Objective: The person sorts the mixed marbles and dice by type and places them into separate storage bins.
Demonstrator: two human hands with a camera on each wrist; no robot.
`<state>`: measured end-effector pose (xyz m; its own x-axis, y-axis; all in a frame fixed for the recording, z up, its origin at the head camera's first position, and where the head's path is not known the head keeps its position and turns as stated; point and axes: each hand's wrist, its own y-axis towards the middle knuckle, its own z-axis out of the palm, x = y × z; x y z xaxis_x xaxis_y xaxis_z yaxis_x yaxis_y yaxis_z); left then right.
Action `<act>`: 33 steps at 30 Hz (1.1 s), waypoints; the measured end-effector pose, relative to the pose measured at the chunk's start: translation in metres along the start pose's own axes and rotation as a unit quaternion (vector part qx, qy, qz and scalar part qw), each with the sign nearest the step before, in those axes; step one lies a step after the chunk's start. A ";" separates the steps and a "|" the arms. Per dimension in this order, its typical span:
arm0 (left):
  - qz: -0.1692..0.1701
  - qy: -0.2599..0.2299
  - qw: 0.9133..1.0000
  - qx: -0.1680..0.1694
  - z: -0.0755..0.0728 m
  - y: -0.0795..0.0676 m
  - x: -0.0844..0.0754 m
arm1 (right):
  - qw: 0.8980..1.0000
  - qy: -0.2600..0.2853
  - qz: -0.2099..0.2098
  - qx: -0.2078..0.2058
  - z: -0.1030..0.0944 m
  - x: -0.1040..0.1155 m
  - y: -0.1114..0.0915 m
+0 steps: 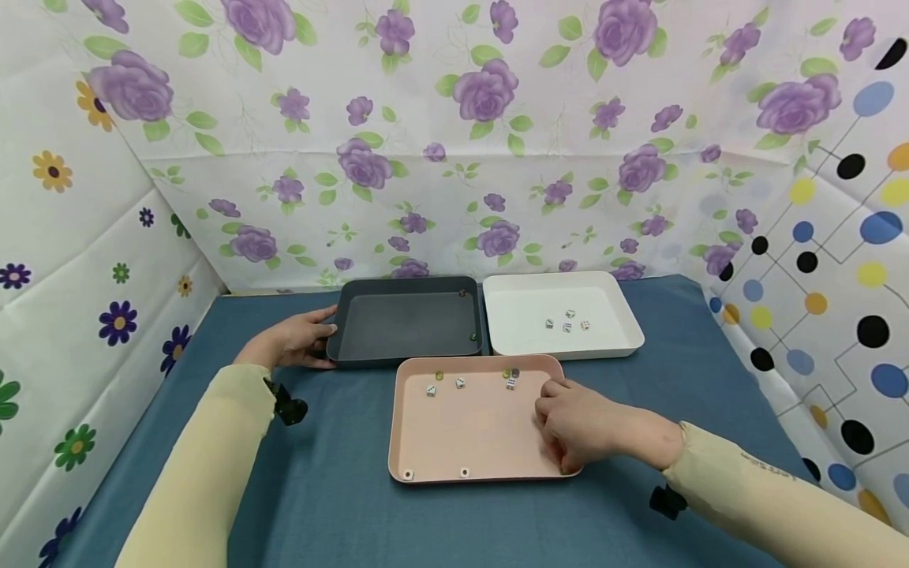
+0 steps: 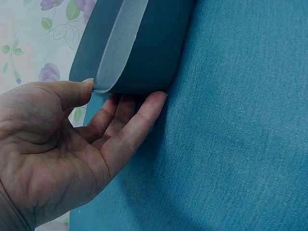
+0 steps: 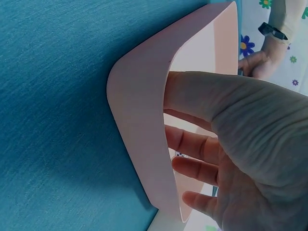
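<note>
My left hand holds the left end of a dark grey tray. In the left wrist view its thumb lies at the tray's rim and the other fingers touch the wall from outside and below. My right hand reaches over the right wall of a pink tray. Its thumb and index finger go down inside, behind the wall in the right wrist view, so their tips and anything between them are hidden. White dice lie in the pink tray, one die by the near wall, another by the far wall.
A white tray with several white dice stands right of the grey one. Small translucent yellow-green pieces lie along the pink tray's far side. Two tiny coloured pieces sit at the grey tray's right end. Patterned cloth walls surround the blue tabletop.
</note>
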<state>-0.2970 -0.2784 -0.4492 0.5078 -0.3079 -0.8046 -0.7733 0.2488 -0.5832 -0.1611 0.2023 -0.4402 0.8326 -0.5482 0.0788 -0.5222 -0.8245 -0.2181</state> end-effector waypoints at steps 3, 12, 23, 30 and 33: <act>0.000 -0.002 1.000 0.000 -0.001 0.000 0.000 | 1.000 -0.006 -0.001 0.004 -0.001 0.000 0.001; 0.000 -0.006 1.000 0.003 -0.001 0.001 0.000 | 1.000 0.005 0.014 -0.003 0.000 0.000 0.002; 0.001 -0.002 1.000 0.003 0.000 0.000 0.000 | 1.000 -0.016 0.010 0.003 0.000 0.001 0.002; 0.003 0.001 1.000 0.002 0.000 -0.001 0.000 | 0.999 -0.026 0.025 0.011 0.001 0.002 0.004; 0.003 0.000 1.000 0.002 0.000 0.000 0.000 | 0.999 -0.022 0.036 0.022 0.001 0.002 0.006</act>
<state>-0.2967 -0.2788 -0.4490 0.5025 -0.3070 -0.8082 -0.7749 0.2547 -0.5785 -0.1624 0.1963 -0.4428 0.8005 -0.5990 0.0182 -0.5739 -0.7750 -0.2645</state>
